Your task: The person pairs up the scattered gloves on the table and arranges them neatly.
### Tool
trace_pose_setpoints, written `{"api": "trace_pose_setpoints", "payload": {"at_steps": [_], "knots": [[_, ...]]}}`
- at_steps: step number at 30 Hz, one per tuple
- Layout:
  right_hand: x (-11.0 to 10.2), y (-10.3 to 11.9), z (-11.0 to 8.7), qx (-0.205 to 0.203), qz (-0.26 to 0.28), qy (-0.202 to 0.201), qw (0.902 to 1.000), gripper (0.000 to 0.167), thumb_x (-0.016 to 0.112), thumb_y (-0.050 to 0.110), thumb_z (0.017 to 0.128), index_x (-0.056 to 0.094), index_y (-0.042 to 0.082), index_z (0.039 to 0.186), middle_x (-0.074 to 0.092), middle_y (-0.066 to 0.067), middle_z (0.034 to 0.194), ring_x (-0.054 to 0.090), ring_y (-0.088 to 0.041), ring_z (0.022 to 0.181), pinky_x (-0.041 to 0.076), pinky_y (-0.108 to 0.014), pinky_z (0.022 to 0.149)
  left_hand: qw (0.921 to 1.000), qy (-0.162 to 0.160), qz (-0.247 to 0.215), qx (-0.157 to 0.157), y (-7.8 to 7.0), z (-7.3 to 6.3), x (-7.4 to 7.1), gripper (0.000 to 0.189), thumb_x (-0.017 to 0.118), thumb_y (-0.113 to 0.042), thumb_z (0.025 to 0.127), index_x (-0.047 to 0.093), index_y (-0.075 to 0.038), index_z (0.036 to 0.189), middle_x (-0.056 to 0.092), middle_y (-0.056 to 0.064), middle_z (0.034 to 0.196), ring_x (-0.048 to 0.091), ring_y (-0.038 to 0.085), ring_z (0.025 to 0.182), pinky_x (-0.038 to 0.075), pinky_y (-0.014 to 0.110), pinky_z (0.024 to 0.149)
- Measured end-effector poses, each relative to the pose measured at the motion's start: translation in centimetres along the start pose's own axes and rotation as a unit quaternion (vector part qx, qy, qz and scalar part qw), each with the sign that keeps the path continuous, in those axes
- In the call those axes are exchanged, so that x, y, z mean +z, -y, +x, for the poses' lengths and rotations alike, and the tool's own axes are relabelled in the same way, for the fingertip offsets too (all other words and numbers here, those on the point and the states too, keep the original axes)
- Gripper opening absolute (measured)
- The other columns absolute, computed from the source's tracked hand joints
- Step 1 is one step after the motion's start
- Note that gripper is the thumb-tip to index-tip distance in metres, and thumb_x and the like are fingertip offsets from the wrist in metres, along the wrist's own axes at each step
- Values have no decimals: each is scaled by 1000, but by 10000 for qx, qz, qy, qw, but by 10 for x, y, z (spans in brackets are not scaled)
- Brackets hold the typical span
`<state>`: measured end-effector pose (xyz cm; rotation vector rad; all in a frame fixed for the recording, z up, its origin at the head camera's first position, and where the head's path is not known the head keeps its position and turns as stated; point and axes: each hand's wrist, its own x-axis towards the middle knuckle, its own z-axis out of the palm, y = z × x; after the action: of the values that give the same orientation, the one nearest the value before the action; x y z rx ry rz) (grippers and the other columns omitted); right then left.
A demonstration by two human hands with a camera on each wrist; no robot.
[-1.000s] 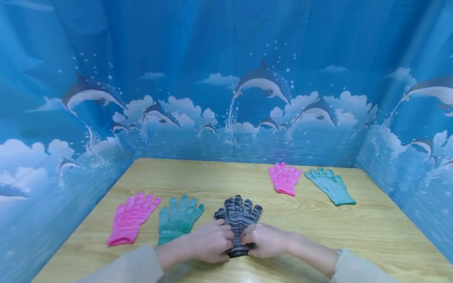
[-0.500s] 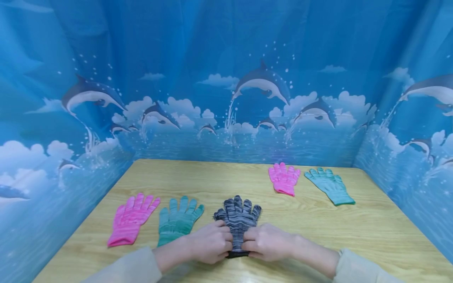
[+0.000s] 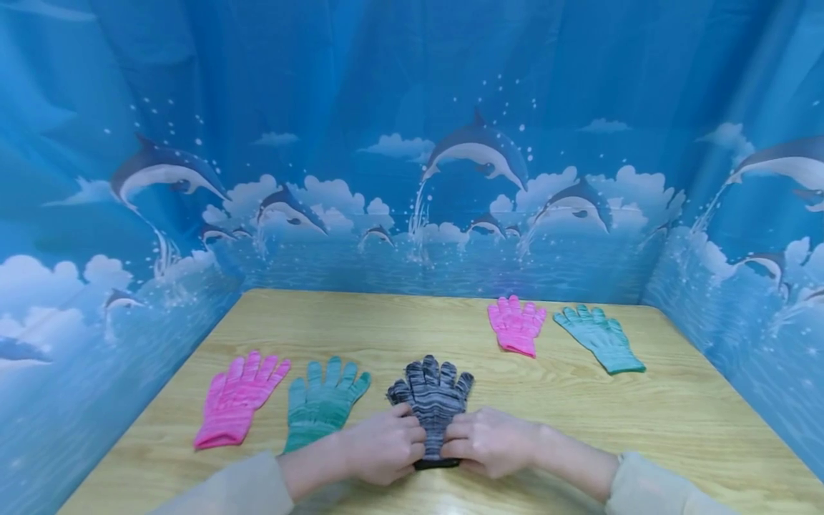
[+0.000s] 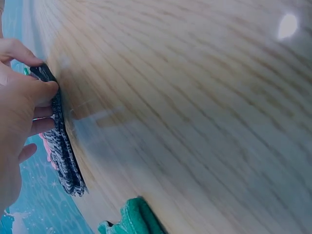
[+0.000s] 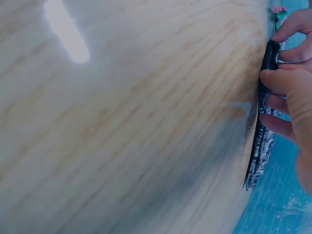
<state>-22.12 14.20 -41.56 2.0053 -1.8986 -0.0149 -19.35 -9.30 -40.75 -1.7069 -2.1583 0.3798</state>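
A black-and-grey knit glove [image 3: 438, 400] lies near the table's front edge, fingers pointing away from me, its dark cuff nearest. My left hand [image 3: 386, 440] holds the left side of the cuff; in the left wrist view its thumb [image 4: 45, 91] is on the cuff's edge. On the opposite side my right hand [image 3: 492, 440] pinches the cuff, its thumb [image 5: 275, 80] at the rim in the right wrist view. Just left of my left hand is a green glove [image 3: 325, 404], its lower end partly behind my forearm.
A pink glove [image 3: 238, 400] lies farther left. Toward the back right of the wooden table [image 3: 360, 322] are another pink glove [image 3: 517, 325] and a lighter green glove [image 3: 601, 337]. A blue dolphin-print curtain [image 3: 399, 179] surrounds the back and sides.
The right hand has shifted slightly and its fingers now lie flatter along the cuff's right side. The left hand stays nearly still, and the other gloves keep their places.
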Motion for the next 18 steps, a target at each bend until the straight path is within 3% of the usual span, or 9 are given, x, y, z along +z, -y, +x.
{"api": "trace_pose_setpoints", "payload": {"at_steps": [9, 14, 18], "knots": [[-1, 1, 3, 22, -130, -68, 9999, 20, 70, 18, 77, 64, 17, 95, 56, 9, 87, 52, -3, 77, 40, -7, 63, 9998, 49, 181, 111, -2, 4, -4, 13, 64, -36, 82, 65, -23, 79, 59, -12, 84, 53, 6, 79, 39, 28, 81], [-2, 1, 4, -12, -179, -5, 9998, 17, 63, 29, 84, 64, 17, 95, 57, 9, 87, 52, -3, 78, 42, -9, 64, 9995, -69, 279, 145, -1, 2, -2, 18, 62, -42, 82, 63, -24, 81, 59, -12, 84, 53, 6, 78, 39, 27, 79], [-6, -6, -1, 348, -35, -385, 9986, 18, 61, 27, 87, 66, 12, 95, 61, 6, 88, 56, -6, 78, 45, -13, 69, 9987, -266, 375, 201, 1, 6, -2, 25, 55, -49, 86, 63, -25, 87, 60, -12, 87, 54, 7, 81, 39, 28, 81]]}}
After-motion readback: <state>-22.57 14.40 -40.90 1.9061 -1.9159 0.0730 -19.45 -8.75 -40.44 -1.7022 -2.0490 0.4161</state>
